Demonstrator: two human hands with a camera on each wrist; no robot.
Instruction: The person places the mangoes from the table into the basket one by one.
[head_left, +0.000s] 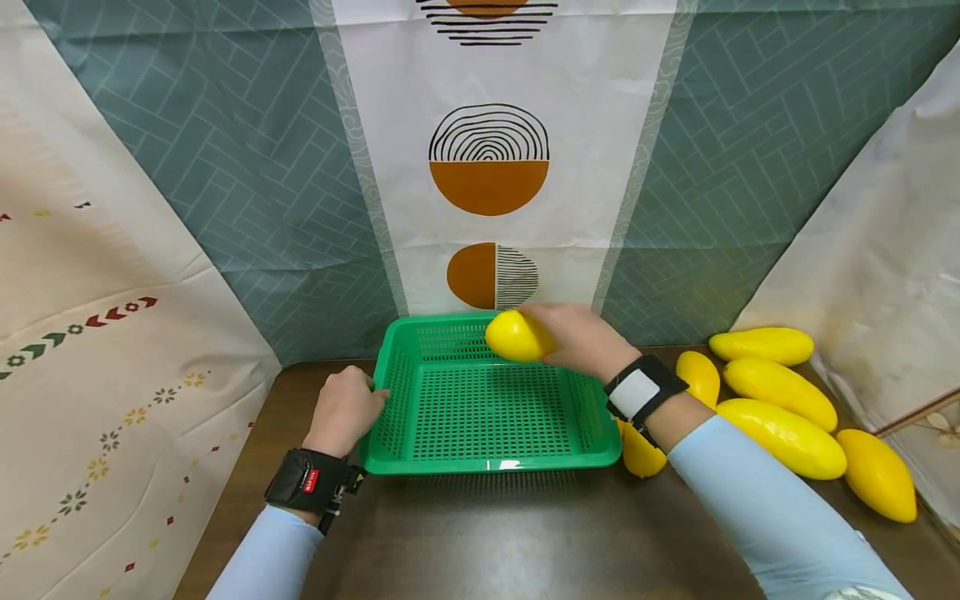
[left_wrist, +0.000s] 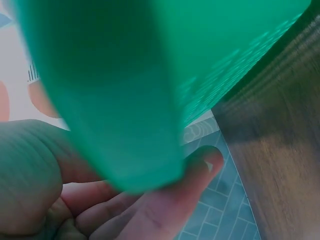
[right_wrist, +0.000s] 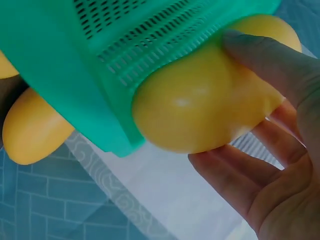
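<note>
My right hand (head_left: 583, 340) holds a smooth yellow mango (head_left: 517, 336) above the back part of a green perforated plastic basket (head_left: 491, 463). In the right wrist view, thumb and fingers pinch the mango (right_wrist: 185, 105) from opposite sides, beside the basket wall (right_wrist: 95, 95). At the basket's left end, my left hand (head_left: 348, 408) grips the rim. Close up in the left wrist view, the fingers (left_wrist: 165, 205) curl around the green rim (left_wrist: 130, 165), which is blurred. The visible basket floor is bare mesh.
Several yellow mangoes lie on the dark wooden table (head_left: 517, 542) right of the basket, among them a long one (head_left: 783, 437) and a rounder one (head_left: 879, 475). One mango (head_left: 641, 454) lies close by the basket's right end, partly hidden. A patterned cloth (head_left: 487, 167) hangs behind.
</note>
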